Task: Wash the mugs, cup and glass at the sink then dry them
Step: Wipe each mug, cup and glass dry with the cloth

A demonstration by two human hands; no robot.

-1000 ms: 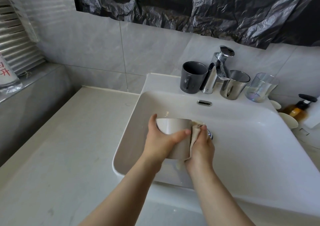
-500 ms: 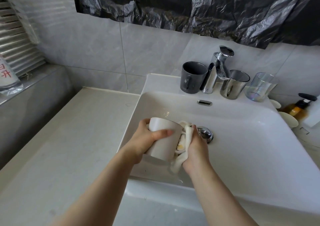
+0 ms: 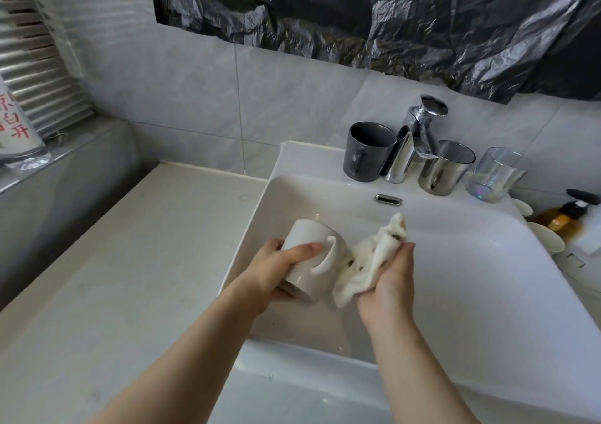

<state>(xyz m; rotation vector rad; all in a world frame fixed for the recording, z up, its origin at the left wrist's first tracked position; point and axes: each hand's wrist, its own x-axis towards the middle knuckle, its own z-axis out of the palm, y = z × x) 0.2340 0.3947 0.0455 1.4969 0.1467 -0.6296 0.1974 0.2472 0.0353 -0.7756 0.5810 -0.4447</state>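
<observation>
Mug [image 3: 305, 261] tilted over the sink [image 3: 471, 261], left grip [image 3: 273, 270] curled round its body, its long axis slanting up and away. Right grip [image 3: 390, 280], just right of the handle [image 3: 327, 257], pinches a crumpled cloth [image 3: 367, 261] against the mug's side.

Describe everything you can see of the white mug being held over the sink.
The white mug looks like glossy off-white ceramic, with one curved handle facing the cloth. The left hand grips its body, thumb across the side. It is tipped above the sink basin, base up, mouth down towards the person. No chips show.
</observation>
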